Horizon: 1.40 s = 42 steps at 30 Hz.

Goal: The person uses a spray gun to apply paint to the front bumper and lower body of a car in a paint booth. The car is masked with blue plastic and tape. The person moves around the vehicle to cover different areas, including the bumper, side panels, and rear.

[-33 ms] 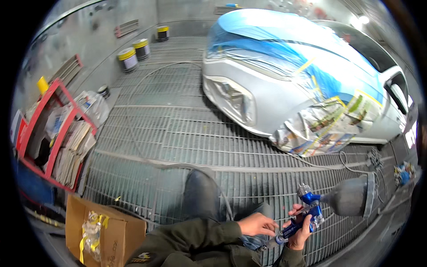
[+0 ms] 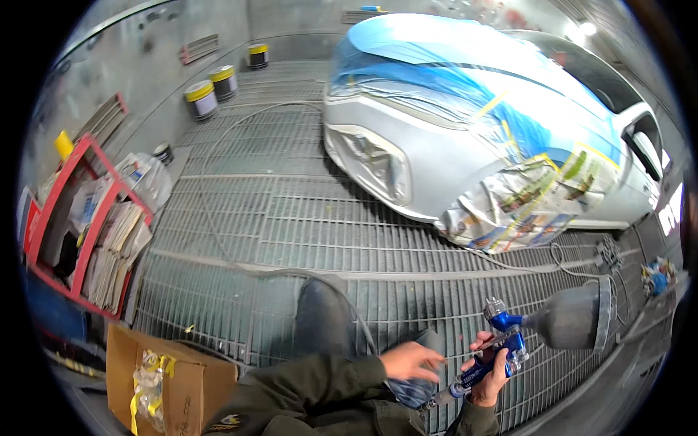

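My right hand [image 2: 491,379] is wrapped round the handle of a blue spray gun [image 2: 503,320], its fingers at the trigger. A grey, cloudy paint cup [image 2: 571,318] is fixed to the gun and points to the right. At the lower end of the handle sits a metal fitting [image 2: 440,398]. My left hand [image 2: 413,361] is open just left of the gun, apart from it, fingers loosely stretched out. Ahead stands a silver car [image 2: 436,156], its bonnet and windscreen under blue masking film [image 2: 451,80] and its wheel area behind taped newspaper [image 2: 502,207].
A grey hose [image 2: 302,272] crosses the grated floor [image 2: 218,291] by my legs. To the left stand a cardboard box [image 2: 200,392] with crumpled film and tape, a red rack [image 2: 91,254] holding papers, and paint cans [image 2: 201,100] along the wall.
My left hand has drawn a little to the left, away from the gun's handle, and its fingers have spread. The right hand still grips the spray gun. The view has shifted slightly.
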### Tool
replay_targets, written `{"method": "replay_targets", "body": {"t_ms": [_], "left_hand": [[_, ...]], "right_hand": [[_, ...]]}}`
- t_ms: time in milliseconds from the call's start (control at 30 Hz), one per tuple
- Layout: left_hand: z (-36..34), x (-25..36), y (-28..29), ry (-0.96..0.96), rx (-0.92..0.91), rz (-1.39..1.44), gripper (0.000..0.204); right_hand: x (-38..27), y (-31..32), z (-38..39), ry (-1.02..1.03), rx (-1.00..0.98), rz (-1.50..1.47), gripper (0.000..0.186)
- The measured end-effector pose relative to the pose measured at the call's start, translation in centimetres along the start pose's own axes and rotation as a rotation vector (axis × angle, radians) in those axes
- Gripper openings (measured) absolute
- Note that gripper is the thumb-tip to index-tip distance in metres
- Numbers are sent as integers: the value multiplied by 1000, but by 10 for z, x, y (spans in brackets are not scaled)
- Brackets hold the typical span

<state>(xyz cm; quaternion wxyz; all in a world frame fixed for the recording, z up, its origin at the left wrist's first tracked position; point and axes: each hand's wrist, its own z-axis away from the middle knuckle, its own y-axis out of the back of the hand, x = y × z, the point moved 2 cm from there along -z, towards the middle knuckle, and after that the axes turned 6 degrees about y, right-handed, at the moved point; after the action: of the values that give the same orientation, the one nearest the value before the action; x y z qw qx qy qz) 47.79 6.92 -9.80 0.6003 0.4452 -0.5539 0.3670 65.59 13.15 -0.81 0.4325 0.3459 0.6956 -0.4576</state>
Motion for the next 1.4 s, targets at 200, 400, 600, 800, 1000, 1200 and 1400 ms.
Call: {"method": "replay_targets", "body": {"t_ms": [200, 400, 600, 800, 1000, 1200, 1400], "left_hand": [[48, -37, 134, 263, 0, -1029, 68], [105, -67, 221, 509, 424, -1023, 66], [103, -88, 202, 464, 803, -947, 56], [103, -95, 197, 431, 927, -1000, 47], [101, -98, 196, 390, 956, -984, 46], [106, -99, 199, 403, 974, -1004, 47], [84, -69, 228, 780, 723, -1032, 47]], "right_hand": [[-34, 14, 4, 60, 121, 133, 49], [-40, 24, 15, 72, 305, 142, 37], [-10, 38, 34, 94, 399, 107, 33], [-1, 36, 27, 18, 387, 61, 29], [0, 29, 24, 9, 343, 3, 29], [-4, 16, 23, -36, 234, 13, 31], [-4, 13, 27, -55, 187, -12, 26]]}}
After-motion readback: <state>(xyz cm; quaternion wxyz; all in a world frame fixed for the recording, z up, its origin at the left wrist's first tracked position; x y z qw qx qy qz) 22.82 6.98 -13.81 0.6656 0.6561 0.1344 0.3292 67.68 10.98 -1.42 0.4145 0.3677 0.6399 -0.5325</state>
